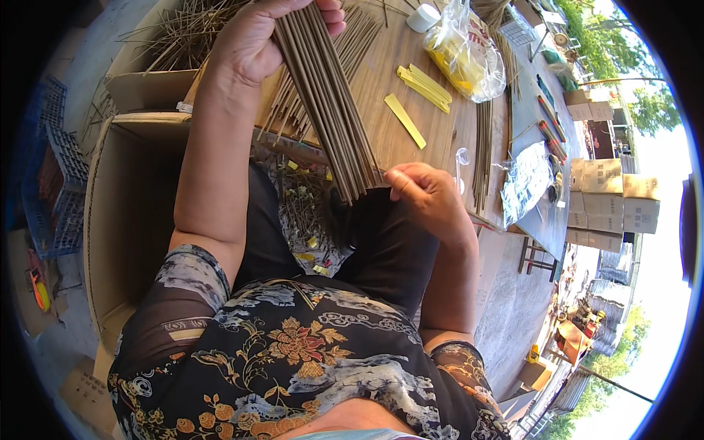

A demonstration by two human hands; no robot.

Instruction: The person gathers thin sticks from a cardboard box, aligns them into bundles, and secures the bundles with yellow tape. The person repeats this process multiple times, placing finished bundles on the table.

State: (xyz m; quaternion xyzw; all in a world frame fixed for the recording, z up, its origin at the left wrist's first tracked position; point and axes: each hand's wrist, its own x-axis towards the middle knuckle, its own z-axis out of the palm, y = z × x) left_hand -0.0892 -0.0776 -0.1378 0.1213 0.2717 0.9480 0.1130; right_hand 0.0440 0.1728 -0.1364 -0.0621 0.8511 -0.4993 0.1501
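Observation:
My left hand is closed round the upper part of a bundle of thin brown incense sticks. The bundle slants down to the right over the table's near edge and my lap, its lower ends slightly uneven. At those ends my right hand is closed in a pinch, thumb against forefinger, on what looks like one stick at the bundle's right side. Behind the bundle, more incense sticks lie spread on the wooden table. Yellow paper strips rest to the right of them.
A clear plastic bag with yellow contents and a white cap stand farther back. Loose sticks fill a carton at the far left. An open cardboard box stands by my left arm. Silvery plastic wrapping lies at the right.

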